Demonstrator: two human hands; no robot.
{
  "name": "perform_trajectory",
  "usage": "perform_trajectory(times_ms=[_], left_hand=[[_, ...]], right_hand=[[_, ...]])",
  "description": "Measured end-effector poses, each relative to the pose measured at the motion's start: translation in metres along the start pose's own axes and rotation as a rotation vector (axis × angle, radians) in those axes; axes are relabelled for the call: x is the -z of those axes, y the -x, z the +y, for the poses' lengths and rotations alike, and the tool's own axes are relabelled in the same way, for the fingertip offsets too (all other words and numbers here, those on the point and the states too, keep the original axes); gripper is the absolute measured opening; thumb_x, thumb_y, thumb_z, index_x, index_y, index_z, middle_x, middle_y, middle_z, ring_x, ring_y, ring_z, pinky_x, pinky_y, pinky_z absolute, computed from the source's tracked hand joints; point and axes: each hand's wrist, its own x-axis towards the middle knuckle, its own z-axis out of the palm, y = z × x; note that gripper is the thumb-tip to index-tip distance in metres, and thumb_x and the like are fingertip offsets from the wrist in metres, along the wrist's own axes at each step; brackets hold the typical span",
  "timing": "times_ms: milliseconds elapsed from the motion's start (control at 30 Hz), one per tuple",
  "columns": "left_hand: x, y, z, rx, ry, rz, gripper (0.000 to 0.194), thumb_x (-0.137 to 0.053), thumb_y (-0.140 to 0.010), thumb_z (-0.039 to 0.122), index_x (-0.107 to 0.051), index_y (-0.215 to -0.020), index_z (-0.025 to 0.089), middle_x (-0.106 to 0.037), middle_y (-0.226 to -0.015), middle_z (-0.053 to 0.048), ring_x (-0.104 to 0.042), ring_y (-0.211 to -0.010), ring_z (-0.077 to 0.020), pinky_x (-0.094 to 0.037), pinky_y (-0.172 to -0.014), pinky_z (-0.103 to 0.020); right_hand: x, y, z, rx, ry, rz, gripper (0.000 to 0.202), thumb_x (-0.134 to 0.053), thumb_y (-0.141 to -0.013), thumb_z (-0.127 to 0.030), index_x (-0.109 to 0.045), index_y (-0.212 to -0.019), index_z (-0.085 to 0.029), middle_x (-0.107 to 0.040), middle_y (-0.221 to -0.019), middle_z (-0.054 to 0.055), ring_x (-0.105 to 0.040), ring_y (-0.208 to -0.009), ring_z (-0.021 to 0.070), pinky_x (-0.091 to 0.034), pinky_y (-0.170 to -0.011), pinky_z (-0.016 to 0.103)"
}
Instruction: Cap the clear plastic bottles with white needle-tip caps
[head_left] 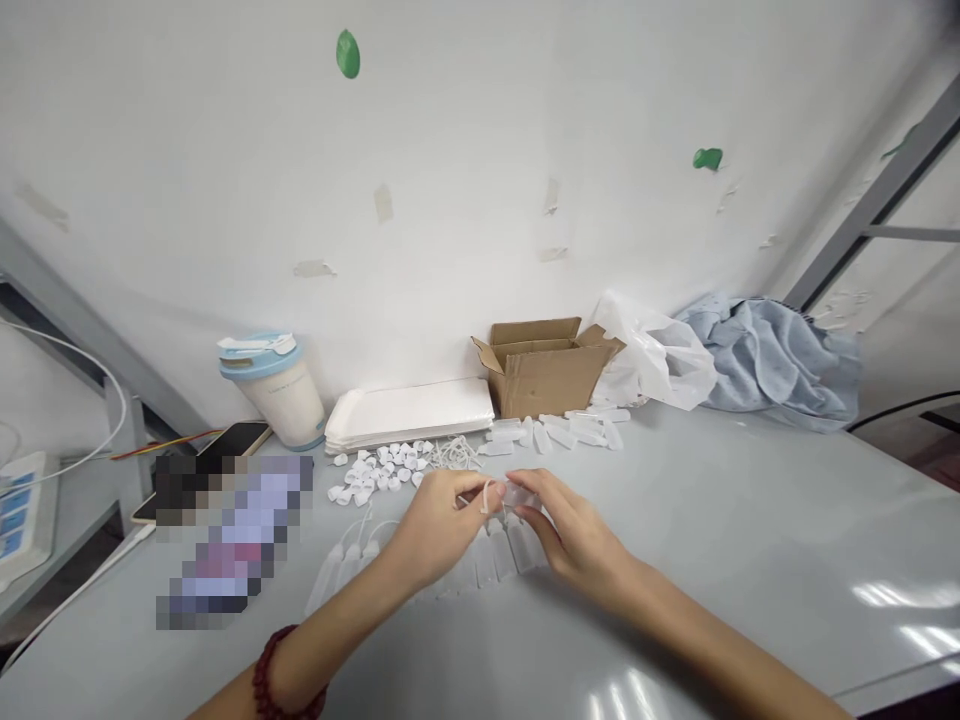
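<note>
clear small bottle pinched between two hands, left hand and right hand.

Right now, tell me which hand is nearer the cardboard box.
Right. The right hand lies just in front of the cardboard box, slightly to its right side. The left hand sits farther left, below the pile of small white caps.

Both forearms are bare with no sleeves in sight, and the left hand wears a bracelet of dark red round beads at its wrist, while the right hand wears nothing.
</note>
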Motion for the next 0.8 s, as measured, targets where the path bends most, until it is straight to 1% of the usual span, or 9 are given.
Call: perform_trajectory(times_ms=[67, 167, 300, 367, 467, 533, 600, 700, 800], left_hand=[[-0.009, -0.003, -0.002, 0.03, 0.015, 0.011, 0.037, -0.043, -0.085, 0.04, -0.059, -0.06, 0.017, -0.054, -0.056, 0.002, -0.049, -0.055, -0.0146, -0.035, -0.053, -0.024], [-0.021, -0.007, -0.01, 0.069, 0.031, 0.014, 0.041, -0.038, -0.087, 0.042, -0.06, -0.063, 0.016, -0.058, -0.061, -0.001, -0.054, -0.061, -0.0164, -0.041, -0.059, -0.026], [-0.021, -0.012, -0.016, 0.099, 0.035, -0.029, 0.045, -0.037, -0.088, 0.043, -0.062, -0.064, 0.015, -0.058, -0.056, -0.002, -0.056, -0.058, -0.0164, -0.044, -0.059, -0.027], [-0.017, -0.013, -0.014, 0.092, 0.023, -0.037, 0.044, -0.039, -0.087, 0.043, -0.062, -0.061, 0.016, -0.058, -0.054, -0.001, -0.056, -0.057, -0.0162, -0.044, -0.057, -0.026], [-0.014, -0.01, -0.008, 0.057, -0.022, 0.008, 0.038, -0.044, -0.087, 0.041, -0.063, -0.063, 0.018, -0.061, -0.059, -0.001, -0.056, -0.058, -0.0162, -0.042, -0.056, -0.026], [-0.015, -0.007, -0.006, -0.02, -0.091, 0.093, 0.03, -0.046, -0.086, 0.036, -0.065, -0.071, 0.019, -0.065, -0.069, -0.002, -0.057, -0.065, -0.0173, -0.043, -0.059, -0.027], [-0.019, -0.004, -0.007, -0.145, -0.179, 0.198, 0.021, -0.048, -0.086, 0.03, -0.065, -0.083, 0.019, -0.066, -0.08, -0.004, -0.059, -0.074, -0.0189, -0.045, -0.063, -0.028], [-0.025, -0.005, -0.01, -0.359, -0.29, 0.309, 0.019, -0.049, -0.087, 0.024, -0.06, -0.1, 0.016, -0.063, -0.097, -0.009, -0.058, -0.089, -0.0213, -0.048, -0.076, -0.032], [-0.031, -0.007, -0.013, -0.508, -0.362, 0.313, 0.027, -0.05, -0.088, 0.022, -0.053, -0.114, 0.016, -0.058, -0.113, -0.012, -0.054, -0.106, -0.0235, -0.045, -0.09, -0.038]], right_hand=[[0.002, -0.001, 0.005, 0.033, 0.04, -0.004, 0.039, -0.036, -0.091, -0.009, -0.036, -0.127, -0.021, -0.058, -0.098, 0.01, -0.06, -0.082, 0.0185, -0.054, -0.066, 0.032], [0.006, -0.001, 0.012, 0.047, 0.057, -0.063, 0.039, -0.035, -0.091, -0.008, -0.038, -0.128, -0.021, -0.058, -0.102, 0.012, -0.06, -0.086, 0.0191, -0.054, -0.069, 0.033], [0.011, -0.003, 0.011, -0.013, -0.019, -0.102, 0.035, -0.038, -0.091, -0.011, -0.048, -0.123, -0.019, -0.059, -0.103, 0.012, -0.06, -0.089, 0.019, -0.053, -0.074, 0.035], [0.016, -0.007, 0.007, -0.116, -0.119, -0.075, 0.029, -0.044, -0.09, -0.016, -0.055, -0.117, -0.019, -0.062, -0.098, 0.01, -0.061, -0.085, 0.0187, -0.053, -0.072, 0.034], [0.026, -0.013, 0.001, -0.406, -0.433, -0.057, 0.026, -0.053, -0.087, -0.028, -0.061, -0.11, -0.019, -0.066, -0.091, 0.007, -0.064, -0.079, 0.0181, -0.054, -0.064, 0.031], [0.034, -0.017, -0.001, -0.568, -0.661, -0.054, 0.029, -0.056, -0.085, -0.034, -0.062, -0.109, -0.018, -0.066, -0.091, 0.006, -0.066, -0.079, 0.0186, -0.054, -0.062, 0.03], [0.041, -0.019, 0.0, -0.65, -0.808, -0.03, 0.031, -0.06, -0.082, -0.035, -0.063, -0.108, -0.018, -0.066, -0.091, 0.006, -0.066, -0.079, 0.0189, -0.054, -0.061, 0.029], [0.044, -0.018, 0.004, -0.702, -0.933, -0.007, 0.029, -0.063, -0.081, -0.033, -0.064, -0.106, -0.018, -0.066, -0.09, 0.006, -0.066, -0.079, 0.0184, -0.054, -0.062, 0.029], [0.042, -0.016, 0.008, -0.713, -0.992, -0.021, 0.027, -0.063, -0.081, -0.032, -0.064, -0.104, -0.018, -0.067, -0.088, 0.006, -0.065, -0.08, 0.0178, -0.055, -0.066, 0.03]])
